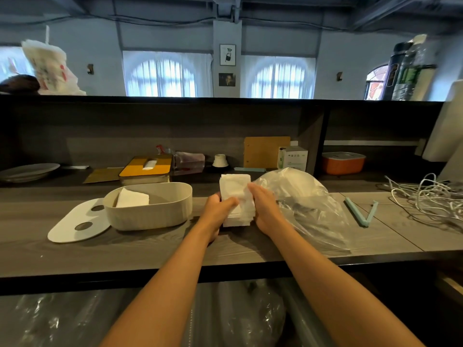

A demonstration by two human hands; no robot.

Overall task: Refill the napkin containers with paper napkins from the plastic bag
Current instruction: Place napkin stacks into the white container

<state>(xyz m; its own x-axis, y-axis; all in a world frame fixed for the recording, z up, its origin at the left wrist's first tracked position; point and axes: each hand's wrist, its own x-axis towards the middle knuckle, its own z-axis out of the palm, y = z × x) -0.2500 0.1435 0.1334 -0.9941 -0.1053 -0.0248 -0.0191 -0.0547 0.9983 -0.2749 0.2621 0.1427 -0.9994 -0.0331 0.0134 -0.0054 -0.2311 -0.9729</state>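
Grey wood-grain counter (150, 249) stretches across the scene, backed by a dark shelf unit and arched windows beyond. We see the clear plastic bag (300, 196) lying crumpled and open on the right of the counter. Left of centre sits the beige napkin container (150, 211), lid off, with its white lid (75, 226) lying flat beside it. Only a few napkins (132, 197) lean inside, so we judge the refill barely begun. A second, yellow-lidded container (145, 169) waits behind, closed. Between bag and container, we hold a thick napkin stack (236, 196) upright on the counter. Our left hand (218, 206) curls its fingers round the stack's left face; our right hand (263, 204) presses its right face, fingers nearly straight.
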